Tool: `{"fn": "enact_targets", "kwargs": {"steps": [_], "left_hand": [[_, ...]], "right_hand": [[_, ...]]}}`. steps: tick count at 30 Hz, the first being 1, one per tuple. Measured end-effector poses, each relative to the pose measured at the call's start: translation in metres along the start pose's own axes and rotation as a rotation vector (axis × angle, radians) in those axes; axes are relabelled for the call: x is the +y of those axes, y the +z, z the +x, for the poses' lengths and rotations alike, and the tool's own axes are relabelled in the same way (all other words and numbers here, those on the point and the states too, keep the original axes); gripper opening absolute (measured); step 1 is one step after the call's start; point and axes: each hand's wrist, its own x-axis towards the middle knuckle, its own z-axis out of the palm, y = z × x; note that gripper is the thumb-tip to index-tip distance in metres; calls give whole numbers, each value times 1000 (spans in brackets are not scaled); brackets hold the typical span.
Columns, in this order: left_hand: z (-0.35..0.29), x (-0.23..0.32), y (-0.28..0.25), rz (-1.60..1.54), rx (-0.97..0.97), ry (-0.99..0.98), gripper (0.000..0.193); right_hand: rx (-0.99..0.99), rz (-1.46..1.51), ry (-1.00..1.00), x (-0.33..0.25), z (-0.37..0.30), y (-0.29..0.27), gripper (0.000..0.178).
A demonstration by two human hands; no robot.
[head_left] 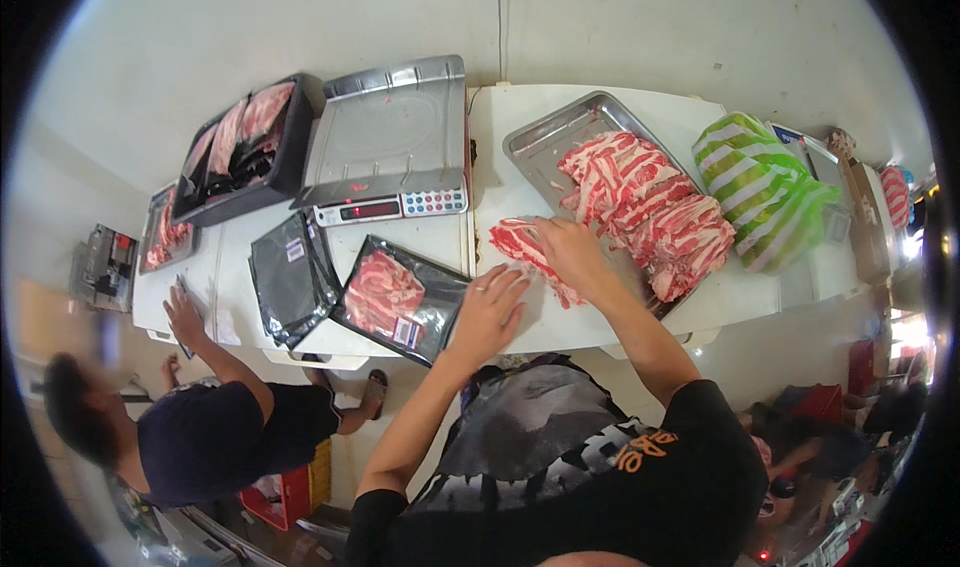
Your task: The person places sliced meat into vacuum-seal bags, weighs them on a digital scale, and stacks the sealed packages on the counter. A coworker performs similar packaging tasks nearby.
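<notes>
My right hand (574, 254) is closed on a strip of red and white meat slices (521, 240) that lies on the white table, beside the near left edge of a metal tray (535, 147). A large heap of sliced meat (640, 197) fills most of that tray and covers its right side. My left hand (490, 312) rests with fingers stretched out, at the right edge of a black and clear vacuum bag (430, 307). In this bag lies a flat portion of sliced meat (383, 295), with a label at its near edge.
Several black bags (290, 277) lie stacked to the left. Behind them are a metal scale (390, 137) and a black bin (240, 152) holding packed meat. A green-and-white striped bag (765, 187) stands right of the tray. A co-worker (200, 427) reaches onto the table's left end.
</notes>
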Motion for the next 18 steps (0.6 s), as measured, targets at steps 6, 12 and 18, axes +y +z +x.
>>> {"fn": "enact_targets", "kwargs": {"steps": [6, 12, 18], "left_hand": [[28, -3, 23, -383, 22, -230, 33], [26, -7, -10, -1121, 308, -661, 33], [34, -26, -34, -1228, 343, -804, 35]], "right_hand": [[83, 597, 81, 0, 0, -37, 24], [-242, 1264, 190, -6, 2, -48, 27], [-460, 1337, 195, -29, -8, -15, 28]]}}
